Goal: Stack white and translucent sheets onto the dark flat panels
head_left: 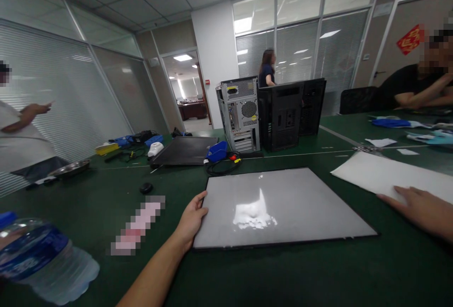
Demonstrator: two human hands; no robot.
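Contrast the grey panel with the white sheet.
The grey panel is shiny; the white sheet looks matte. The panel has a black border; the sheet shows none. The left hand grips the panel; the right hand is at the sheet's near edge. Both look flat.

Office: glass partitions (300, 7) with blinds (46, 85), desk (193, 110) beyond doorway (186, 90)

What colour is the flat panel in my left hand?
The panel is grey with black edges, in the head view.

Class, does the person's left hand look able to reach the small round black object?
Probably yes: mostly bare green tabletop lies between the left hand and the round black object, though the hand must first release the grey rectangular panel.
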